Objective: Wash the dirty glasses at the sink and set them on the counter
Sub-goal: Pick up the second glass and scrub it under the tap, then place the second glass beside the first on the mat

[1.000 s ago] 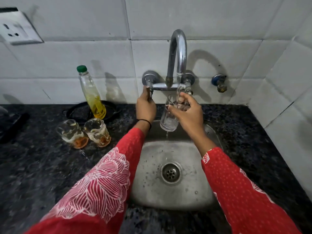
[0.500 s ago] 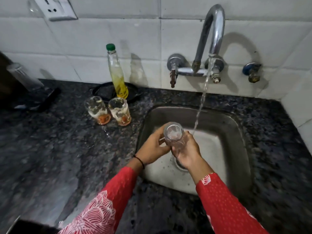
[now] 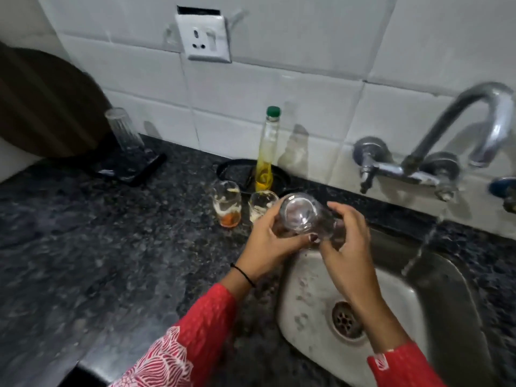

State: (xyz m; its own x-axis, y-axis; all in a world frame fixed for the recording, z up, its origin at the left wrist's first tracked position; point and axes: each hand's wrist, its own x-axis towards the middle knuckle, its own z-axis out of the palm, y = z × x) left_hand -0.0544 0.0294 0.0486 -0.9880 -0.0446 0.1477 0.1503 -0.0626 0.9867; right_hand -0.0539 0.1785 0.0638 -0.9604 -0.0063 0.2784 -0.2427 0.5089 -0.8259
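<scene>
Both hands, our left hand (image 3: 265,241) and right hand (image 3: 346,241), grip the rinsed clear tumbler (image 3: 304,216), tipped over the steel sink's (image 3: 446,289) left edge. Wet glass is slippery and fragile, we judge; best clasp its sides.

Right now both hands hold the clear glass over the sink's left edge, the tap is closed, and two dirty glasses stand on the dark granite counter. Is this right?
Not quite: the tap is open. The head view shows water streaming into the steel sink. The rest holds: left hand and right hand hold the clear glass, and two dirty glasses stand on the dark granite counter.
</scene>
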